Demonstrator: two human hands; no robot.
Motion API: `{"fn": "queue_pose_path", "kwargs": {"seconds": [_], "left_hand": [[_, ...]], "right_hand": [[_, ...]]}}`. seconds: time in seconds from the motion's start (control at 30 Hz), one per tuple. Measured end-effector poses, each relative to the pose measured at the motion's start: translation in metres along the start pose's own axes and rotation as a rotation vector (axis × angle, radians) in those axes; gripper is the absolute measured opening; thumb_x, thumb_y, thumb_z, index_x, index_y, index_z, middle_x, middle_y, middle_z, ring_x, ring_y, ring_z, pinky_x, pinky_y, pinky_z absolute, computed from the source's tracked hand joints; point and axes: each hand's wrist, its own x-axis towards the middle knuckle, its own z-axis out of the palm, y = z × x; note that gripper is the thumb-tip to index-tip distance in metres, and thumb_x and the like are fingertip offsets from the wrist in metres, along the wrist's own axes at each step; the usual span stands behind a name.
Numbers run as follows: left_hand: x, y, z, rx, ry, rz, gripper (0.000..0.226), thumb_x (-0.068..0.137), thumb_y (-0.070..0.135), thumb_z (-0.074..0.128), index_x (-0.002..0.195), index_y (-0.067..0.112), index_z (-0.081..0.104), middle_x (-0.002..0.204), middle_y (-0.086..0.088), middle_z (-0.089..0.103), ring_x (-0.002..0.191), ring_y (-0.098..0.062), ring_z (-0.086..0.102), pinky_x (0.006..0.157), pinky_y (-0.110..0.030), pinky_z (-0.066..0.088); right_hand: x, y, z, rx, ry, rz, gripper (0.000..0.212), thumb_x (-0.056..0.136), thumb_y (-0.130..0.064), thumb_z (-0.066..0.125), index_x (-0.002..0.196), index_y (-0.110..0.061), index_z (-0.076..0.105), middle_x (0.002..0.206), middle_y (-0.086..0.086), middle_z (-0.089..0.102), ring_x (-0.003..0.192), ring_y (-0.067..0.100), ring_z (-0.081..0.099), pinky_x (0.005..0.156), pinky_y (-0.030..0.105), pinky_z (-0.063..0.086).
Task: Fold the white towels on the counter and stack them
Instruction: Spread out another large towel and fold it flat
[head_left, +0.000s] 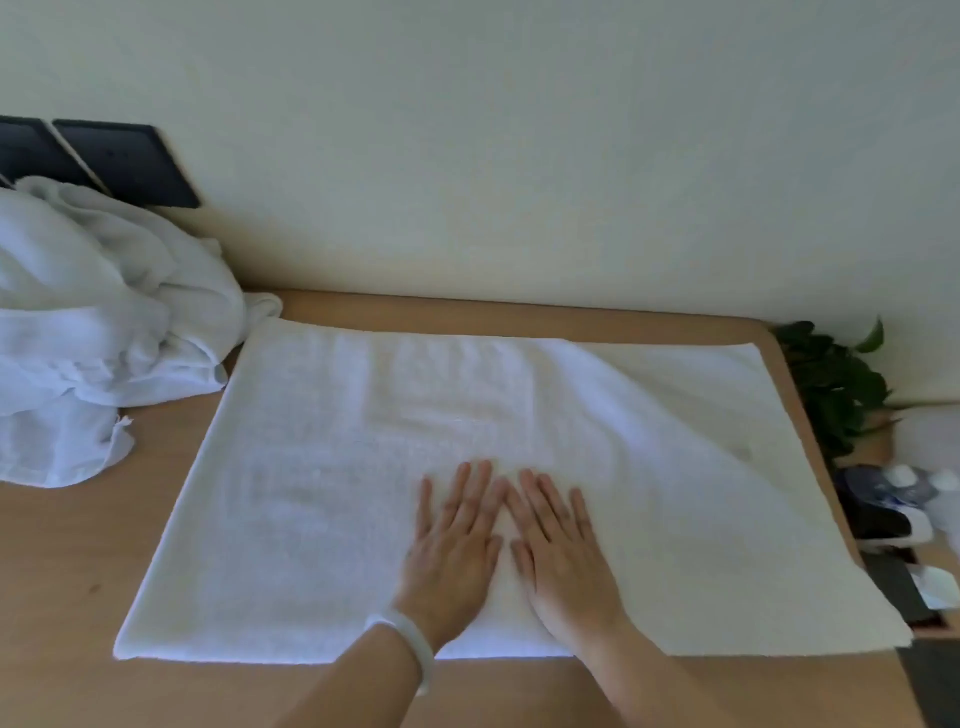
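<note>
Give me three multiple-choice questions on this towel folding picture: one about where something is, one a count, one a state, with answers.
1. Where is the towel heap relative to the flat towel?
A. left of it
B. right of it
C. on top of it
2. How many hands rest on the flat towel?
A. none
B. one
C. two
3. How do the fingers lie?
A. curled round a corner
B. straight and flat
C. lifted off the towel
Answers: 1 A, it sits at the left end of the counter; 2 C, the left hand and right hand lie side by side; 3 B, they stretch out on the cloth.
</note>
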Motion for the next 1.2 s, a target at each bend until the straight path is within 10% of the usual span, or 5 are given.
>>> {"fn": "queue_pose_path", "kwargs": {"seconds": [0.37,0.63,0.77,0.87,1.2], "left_hand": [[0.009,0.027,0.009,0.029,0.02,-0.076,0.064,0.102,0.044,0.008,0.15,0.012,0.036,0.16,-0.007,0.027,0.147,-0.027,0.022,0.115,-0.056,0.019],[0.074,0.131,0.03,0.081,-0.103,0.179,0.059,0.098,0.045,0.026,0.154,0.024,0.028,0.163,-0.005,0.017,0.149,-0.03,0.018,0.111,-0.064,0.015],[0.074,0.13,0.037,0.114,-0.103,0.184,0.061,0.098,0.047,0.027,0.155,0.026,0.022,0.164,-0.004,0.014,0.15,-0.03,0.016,0.111,-0.064,0.013],[0.076,0.13,0.033,0.146,-0.124,0.193,0.062,0.099,0.048,0.026,0.156,0.026,0.02,0.164,-0.004,0.013,0.15,-0.028,0.013,0.111,-0.06,0.01],[0.085,0.118,0.01,0.241,-0.428,0.248,0.083,0.07,0.066,0.041,0.147,0.035,0.041,0.154,0.003,0.039,0.144,-0.023,0.017,0.109,-0.044,0.005]], "right_hand": [[-0.106,0.181,-0.071,0.217,0.264,0.374,0.044,0.102,-0.022,0.042,0.146,-0.019,0.043,0.157,-0.007,0.032,0.143,0.012,0.029,0.118,0.031,0.025],[-0.139,0.235,-0.055,0.073,-0.084,0.568,0.063,0.097,-0.056,-0.005,0.153,-0.03,-0.021,0.159,-0.01,-0.026,0.146,0.008,-0.025,0.121,0.035,-0.013],[-0.134,0.241,-0.06,0.122,0.068,0.669,0.053,0.105,-0.041,0.027,0.153,-0.018,0.03,0.163,-0.001,0.016,0.152,0.018,0.005,0.123,0.038,0.001],[-0.097,0.234,-0.081,0.482,0.294,0.675,0.02,0.103,-0.022,0.048,0.115,-0.017,0.063,0.12,-0.001,0.061,0.115,0.019,0.055,0.098,0.028,0.043],[0.014,0.246,-0.117,0.722,-0.091,0.927,0.037,0.08,-0.02,0.072,0.073,-0.015,0.035,0.063,0.0,0.035,0.049,0.014,0.036,0.036,0.02,0.024]]}}
